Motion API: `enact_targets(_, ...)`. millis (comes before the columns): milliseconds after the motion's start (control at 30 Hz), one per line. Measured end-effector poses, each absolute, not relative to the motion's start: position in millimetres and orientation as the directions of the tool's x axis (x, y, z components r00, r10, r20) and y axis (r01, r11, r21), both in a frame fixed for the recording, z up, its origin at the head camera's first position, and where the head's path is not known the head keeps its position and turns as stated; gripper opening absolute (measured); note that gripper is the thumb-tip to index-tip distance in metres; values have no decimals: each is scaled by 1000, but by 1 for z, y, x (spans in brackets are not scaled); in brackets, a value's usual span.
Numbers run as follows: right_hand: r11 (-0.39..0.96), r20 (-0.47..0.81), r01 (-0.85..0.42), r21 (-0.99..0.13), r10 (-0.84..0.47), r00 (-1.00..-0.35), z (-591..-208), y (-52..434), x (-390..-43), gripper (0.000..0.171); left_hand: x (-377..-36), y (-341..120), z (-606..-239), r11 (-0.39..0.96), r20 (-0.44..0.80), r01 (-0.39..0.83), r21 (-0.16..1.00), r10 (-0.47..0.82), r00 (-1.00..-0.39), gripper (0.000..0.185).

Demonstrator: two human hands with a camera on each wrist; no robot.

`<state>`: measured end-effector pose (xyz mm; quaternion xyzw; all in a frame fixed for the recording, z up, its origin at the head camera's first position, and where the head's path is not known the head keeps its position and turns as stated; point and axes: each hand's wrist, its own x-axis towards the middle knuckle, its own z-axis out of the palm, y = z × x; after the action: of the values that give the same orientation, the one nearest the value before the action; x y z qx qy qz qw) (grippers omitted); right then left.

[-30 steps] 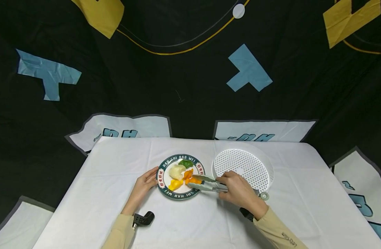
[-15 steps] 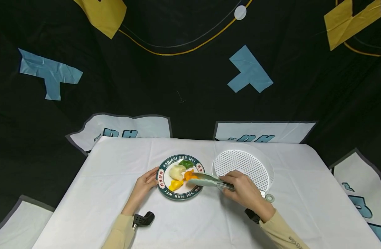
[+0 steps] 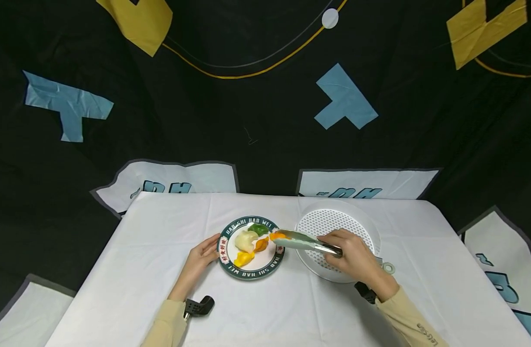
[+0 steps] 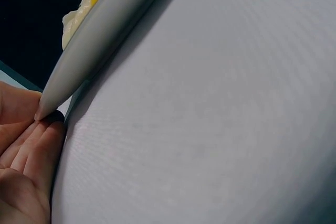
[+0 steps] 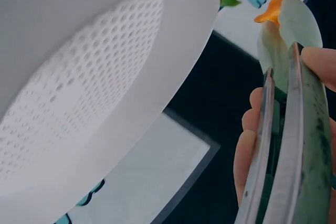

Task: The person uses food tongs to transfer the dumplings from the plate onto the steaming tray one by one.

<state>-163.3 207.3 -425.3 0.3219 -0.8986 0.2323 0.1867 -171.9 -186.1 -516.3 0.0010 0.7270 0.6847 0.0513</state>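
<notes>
The left hand (image 3: 205, 254) pinches the left rim of a green-bordered plate (image 3: 251, 275). Lying on it are a pale piece (image 3: 245, 240), a yellow piece (image 3: 244, 259) on the near side, a green piece (image 3: 258, 229) on the far side and, to the right, an orange piece (image 3: 261, 245). Over the plate's right rim, tongs (image 3: 301, 241) hold a second orange piece (image 3: 277, 236) at their tips — the right hand (image 3: 355, 255) grasps their handles. Farther right sits a white perforated basket (image 3: 328, 220), partly hidden behind hand and tongs.
</notes>
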Motion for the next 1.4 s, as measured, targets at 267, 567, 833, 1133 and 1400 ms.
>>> enact_targets(267, 704, 522, -653, -278, -460, -718, -419, 232, -174, 35, -172, -187, -516, 50, -64, -61, 997, 69, -996, 53)
enact_targets(567, 742, 508, -595, -309, -400, -763, -422, 261, -188, 36, -173, -188, -517, 71, -59, -54, 996, 63, -996, 53)
enact_targets(833, 787, 442, -507, -352, -337, -831, -433, 284, -195, 35, -172, -187, -516, 83, -68, -62, 995, 63, -996, 53)
enact_targets(1133, 828, 396, -433, -357, -286, -873, -443, 304, -199, 36, -172, -187, -518, 77, -70, -65, 995, 63, -996, 54)
enact_targets(1400, 844, 354, -397, -361, -270, -896, -448, 315, -201, 37, -171, -185, -517, 57, -65, -62, 996, 66, -996, 54)
